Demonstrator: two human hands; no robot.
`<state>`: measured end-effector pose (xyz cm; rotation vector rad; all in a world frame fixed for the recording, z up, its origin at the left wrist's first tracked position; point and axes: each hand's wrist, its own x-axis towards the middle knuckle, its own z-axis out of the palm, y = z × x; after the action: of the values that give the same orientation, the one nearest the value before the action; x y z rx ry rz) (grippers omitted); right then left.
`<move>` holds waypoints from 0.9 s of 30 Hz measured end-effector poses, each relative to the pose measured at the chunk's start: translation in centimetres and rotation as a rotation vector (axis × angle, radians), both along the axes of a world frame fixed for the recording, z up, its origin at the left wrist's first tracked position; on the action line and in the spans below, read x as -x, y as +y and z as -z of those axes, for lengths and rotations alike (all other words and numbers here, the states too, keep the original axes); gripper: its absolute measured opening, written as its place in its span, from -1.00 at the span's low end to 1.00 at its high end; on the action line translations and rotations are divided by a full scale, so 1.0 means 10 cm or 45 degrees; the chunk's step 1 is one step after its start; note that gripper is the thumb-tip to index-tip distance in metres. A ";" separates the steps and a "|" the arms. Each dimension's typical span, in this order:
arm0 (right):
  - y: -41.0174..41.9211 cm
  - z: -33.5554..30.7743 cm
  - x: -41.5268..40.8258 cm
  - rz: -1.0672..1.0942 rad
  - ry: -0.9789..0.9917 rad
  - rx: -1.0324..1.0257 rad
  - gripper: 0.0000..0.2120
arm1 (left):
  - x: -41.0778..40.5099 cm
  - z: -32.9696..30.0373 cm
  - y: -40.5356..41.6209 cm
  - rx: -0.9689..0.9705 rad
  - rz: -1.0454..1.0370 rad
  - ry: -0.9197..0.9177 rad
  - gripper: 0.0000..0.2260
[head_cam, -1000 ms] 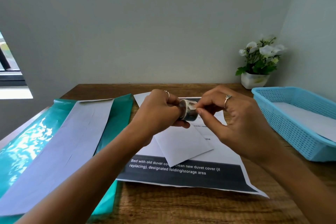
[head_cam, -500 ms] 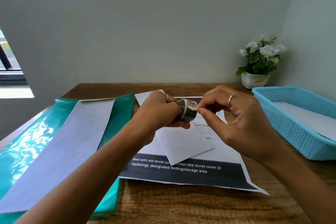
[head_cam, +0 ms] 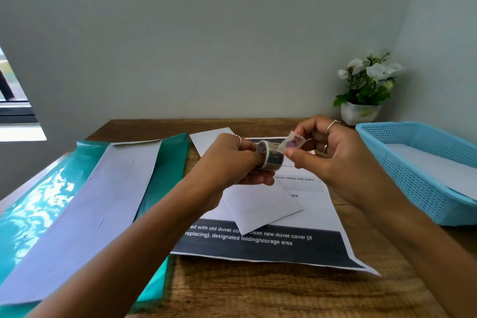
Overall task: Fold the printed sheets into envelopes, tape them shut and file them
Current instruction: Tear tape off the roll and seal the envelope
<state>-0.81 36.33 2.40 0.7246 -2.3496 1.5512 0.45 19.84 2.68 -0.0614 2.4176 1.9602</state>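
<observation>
My left hand (head_cam: pixel 229 160) grips a small roll of patterned tape (head_cam: pixel 269 156) above the desk. My right hand (head_cam: pixel 333 155) pinches the tape's free end (head_cam: pixel 293 142), which is peeled off the roll and lifted to the right. Below the hands a folded white envelope (head_cam: pixel 260 208) lies on a printed sheet (head_cam: pixel 271 242) with a dark band of white text. Another white sheet (head_cam: pixel 209 138) pokes out behind the hands.
A teal plastic folder (head_cam: pixel 38 201) with a long white sheet (head_cam: pixel 85 214) on it lies at the left. A blue mesh basket (head_cam: pixel 413 175) holding white paper stands at the right. A potted white flower (head_cam: pixel 364 90) sits in the back corner.
My right hand has peeled a short strip of tape off the roll and pulled it up and to the right. My left hand still holds the roll.
</observation>
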 end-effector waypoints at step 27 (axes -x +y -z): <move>0.33 0.05 0.14 0.708 -0.010 -1.315 -0.53 | 0.12 0.13 -0.14 1.163 0.047 0.141 -0.52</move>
<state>-2.18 39.62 1.92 0.1482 -2.9110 0.0604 -0.71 18.41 1.34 0.0755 3.1127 0.7118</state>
